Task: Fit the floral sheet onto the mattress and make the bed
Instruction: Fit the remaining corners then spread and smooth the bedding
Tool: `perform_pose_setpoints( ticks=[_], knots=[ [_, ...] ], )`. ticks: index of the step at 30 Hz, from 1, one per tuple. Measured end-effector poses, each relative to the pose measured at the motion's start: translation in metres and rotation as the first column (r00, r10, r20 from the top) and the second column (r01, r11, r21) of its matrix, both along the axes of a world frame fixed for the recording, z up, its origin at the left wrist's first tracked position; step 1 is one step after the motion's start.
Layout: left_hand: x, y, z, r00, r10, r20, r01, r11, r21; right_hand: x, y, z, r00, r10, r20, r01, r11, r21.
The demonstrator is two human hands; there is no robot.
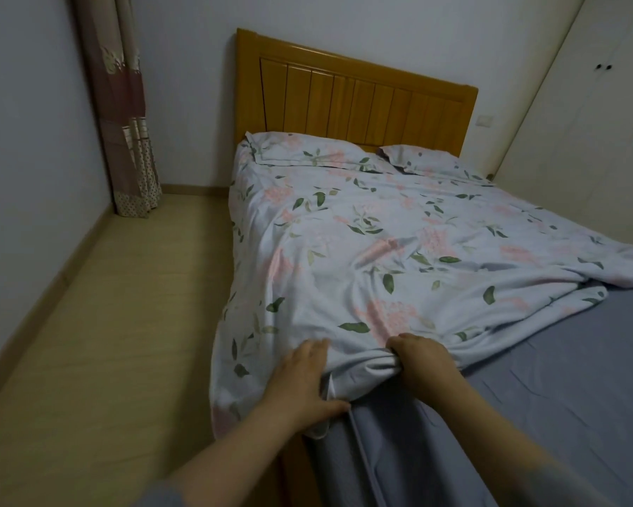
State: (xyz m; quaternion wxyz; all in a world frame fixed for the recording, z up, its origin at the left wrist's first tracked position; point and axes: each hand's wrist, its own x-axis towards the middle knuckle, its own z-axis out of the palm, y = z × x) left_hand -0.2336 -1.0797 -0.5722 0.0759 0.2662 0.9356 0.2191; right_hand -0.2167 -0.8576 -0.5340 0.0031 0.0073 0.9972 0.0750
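A pale floral sheet (362,243) with pink flowers and green leaves lies wrinkled over most of the mattress (570,378), which wears a grey-blue cover. The mattress's near right part is bare of the sheet. My left hand (304,378) grips the sheet's edge at the near left corner, thumb under the cloth. My right hand (424,360) is closed on a bunched fold of the same edge, just to the right. Two floral pillows (307,150) (432,162) rest at the head.
A wooden headboard (355,93) stands against the far wall. Light wooden floor (106,342) runs along the bed's left side. A patterned curtain (124,122) hangs in the far left corner. White wardrobe doors (592,122) line the right wall.
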Motion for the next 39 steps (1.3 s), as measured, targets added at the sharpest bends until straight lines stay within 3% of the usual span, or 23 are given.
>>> perform_pose_setpoints(
  ticks=[4,9,12,15,17,22,30,35,39],
  knots=[
    [0.007,0.029,0.005,0.995,-0.045,-0.09,0.048,0.999,0.024,0.025,0.009,0.006,1.0,-0.006,-0.01,0.005,0.996,-0.094],
    [0.012,0.024,0.001,0.982,-0.149,-0.112,0.144,0.988,-0.057,0.054,0.007,0.005,0.997,0.059,0.05,-0.044,0.966,-0.255],
    [0.016,0.016,-0.003,0.978,-0.161,-0.136,0.156,0.987,-0.047,0.048,0.012,-0.003,0.995,0.059,0.077,-0.046,0.986,-0.159],
    [0.014,0.008,-0.005,0.981,-0.152,-0.119,0.153,0.988,-0.003,0.039,0.026,-0.011,0.999,0.034,-0.012,-0.033,0.998,0.057],
    [0.014,0.006,-0.006,0.979,-0.167,-0.118,0.165,0.986,-0.029,0.04,0.033,-0.01,0.998,0.048,-0.044,-0.043,0.993,0.11],
    [0.019,0.014,-0.006,0.981,-0.152,-0.122,0.141,0.985,-0.096,0.061,0.033,-0.004,1.0,-0.01,0.006,0.01,0.999,0.052],
    [0.028,0.005,-0.015,0.988,-0.136,-0.069,0.131,0.989,-0.071,0.077,0.022,-0.009,0.995,-0.015,0.099,0.014,1.0,0.015],
    [0.04,-0.003,-0.016,0.981,-0.127,-0.144,0.134,0.99,0.039,0.096,0.026,-0.017,0.993,-0.01,-0.117,-0.01,0.986,-0.164],
    [0.047,-0.013,-0.013,0.962,0.009,-0.273,0.065,0.963,0.261,0.107,0.017,-0.008,0.896,-0.078,-0.437,0.023,0.991,-0.131]
  ],
)
